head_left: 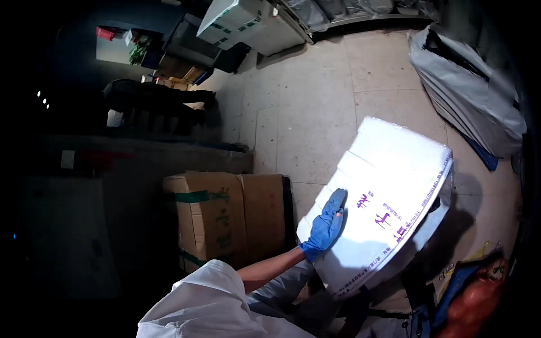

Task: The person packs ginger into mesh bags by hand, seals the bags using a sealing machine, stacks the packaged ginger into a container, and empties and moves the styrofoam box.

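Note:
A white foam box [389,186] with purple printed and handwritten marks stands tilted in front of my body. My left hand [325,226], in a blue glove, lies against its left edge. The fingers are stretched out and close together on the white surface, not wrapped round it. A small pale spot shows through the glove near a fingertip. My right hand does not show; the box or the dark area below it may hide it. Left of my forearm are brown cardboard boxes [262,211] with green tape and green writing.
A large grey plastic-wrapped bundle [468,90] lies at the upper right. Red bagged goods [479,298] are at the lower right. White boxes [236,25] stand at the top on the tiled floor [315,101]. A person in dark clothes [152,101] is at the upper left.

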Demonstrator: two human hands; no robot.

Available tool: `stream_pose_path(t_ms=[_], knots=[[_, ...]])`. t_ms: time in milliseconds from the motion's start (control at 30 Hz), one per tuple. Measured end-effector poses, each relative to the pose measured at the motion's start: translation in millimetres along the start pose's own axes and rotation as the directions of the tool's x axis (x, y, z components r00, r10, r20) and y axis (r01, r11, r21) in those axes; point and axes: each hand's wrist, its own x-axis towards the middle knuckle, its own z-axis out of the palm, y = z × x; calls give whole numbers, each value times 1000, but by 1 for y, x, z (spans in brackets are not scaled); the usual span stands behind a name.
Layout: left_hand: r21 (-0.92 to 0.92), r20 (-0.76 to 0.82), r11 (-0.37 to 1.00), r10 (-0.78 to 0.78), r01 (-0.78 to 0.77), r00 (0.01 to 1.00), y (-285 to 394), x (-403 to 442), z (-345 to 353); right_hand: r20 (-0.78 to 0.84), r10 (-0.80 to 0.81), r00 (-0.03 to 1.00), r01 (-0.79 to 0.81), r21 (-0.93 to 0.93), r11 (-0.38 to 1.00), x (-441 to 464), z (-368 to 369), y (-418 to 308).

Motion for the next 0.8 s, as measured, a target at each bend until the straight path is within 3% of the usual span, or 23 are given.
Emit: stream_pose_path(t_ms=[33, 100, 133, 233, 333, 467, 500, 533, 600, 633, 767, 800], knots=[[-73, -12, 997, 8, -8, 1000, -6, -11, 0, 4, -18, 1000, 18, -42, 999, -2, -4, -5], [-48, -16, 999, -26, 26, 1000, 10, 5, -3, 17, -21, 1000, 22, -108, 994, 9, 12, -16], [-145, -41, 988, -51, 45, 998, 12, 2, -4, 34, -28, 999, 33, -135, 990, 16, 15, -17], [-75, -18, 995, -62, 61, 998, 31, -10, -25, 81, -28, 996, 43, -193, 980, 29, 22, -15], [-137, -58, 987, -94, 85, 994, 23, -11, -25, 93, -39, 995, 60, -227, 972, 39, 19, -15], [-87, -123, 985, -158, 148, 980, 4, -17, -28, 130, -28, 991, 63, -278, 958, 48, 21, -15], [-211, -96, 969, -154, 131, 983, -12, -24, -35, 123, -44, 991, 77, -279, 957, 50, 21, -11], [-213, -91, 969, -149, 127, 985, -13, -22, -38, 120, -50, 992, 83, -283, 956, 51, 22, -13], [-243, -79, 922, -328, 301, 941, -10, -24, -40, 124, -59, 991, 94, -297, 950, 53, 20, -15], [-202, -163, 963, -214, 180, 963, -21, -26, -36, 132, -66, 989, 103, -302, 948, 56, 20, -15], [-289, -168, 948, -191, 137, 967, -40, -39, -35, 130, -93, 987, 129, -310, 942, 56, 12, -11], [-350, -155, 919, -246, 179, 957, -38, -41, -33, 125, -105, 987, 140, -312, 940, 56, 8, -10]])
